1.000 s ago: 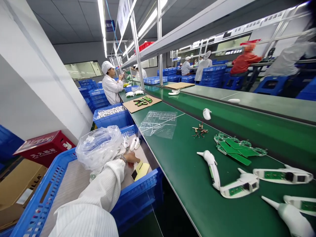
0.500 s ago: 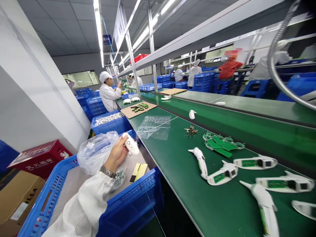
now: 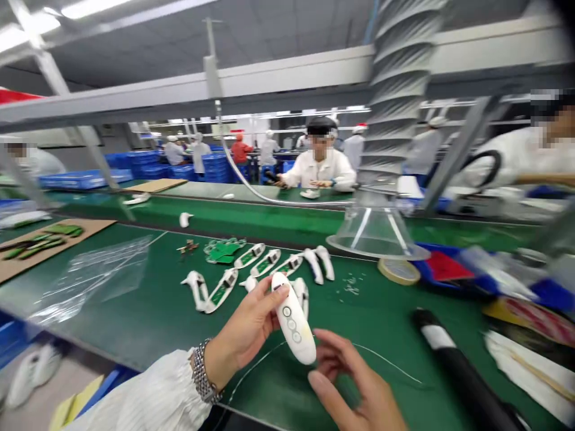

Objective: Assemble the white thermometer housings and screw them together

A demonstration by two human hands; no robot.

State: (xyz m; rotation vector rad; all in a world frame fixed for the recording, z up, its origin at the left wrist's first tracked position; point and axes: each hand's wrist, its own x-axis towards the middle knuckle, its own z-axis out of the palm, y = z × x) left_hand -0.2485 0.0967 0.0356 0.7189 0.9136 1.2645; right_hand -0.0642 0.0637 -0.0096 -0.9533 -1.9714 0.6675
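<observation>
My left hand [image 3: 245, 329] holds a white handheld device casing [image 3: 294, 323] with three round buttons, its thumb on the upper end. The casing is tilted above the green bench [image 3: 179, 359]. Beside its lower end, my right hand [image 3: 359, 383] has thumb and fingers apart with nothing between them; whether a fingertip touches the casing I cannot tell. Behind my left hand lie several white half shells [image 3: 223, 290] with green boards inside. Beyond them rests a pile of green circuit boards [image 3: 222, 250], next to small copper-coloured parts [image 3: 187, 246].
A clear funnel hood [image 3: 380, 233] hangs from a grey hose over the bench. At right lie a tape roll [image 3: 399, 271], a black cylindrical tool [image 3: 453, 359] and a blue bin [image 3: 431, 248]. Clear plastic packaging [image 3: 103, 269] lies at left. A co-worker [image 3: 318, 164] sits opposite.
The view has swung right. My left hand has brought the white casing from above the blue crate at left to over the bench. My right hand has come into view.
</observation>
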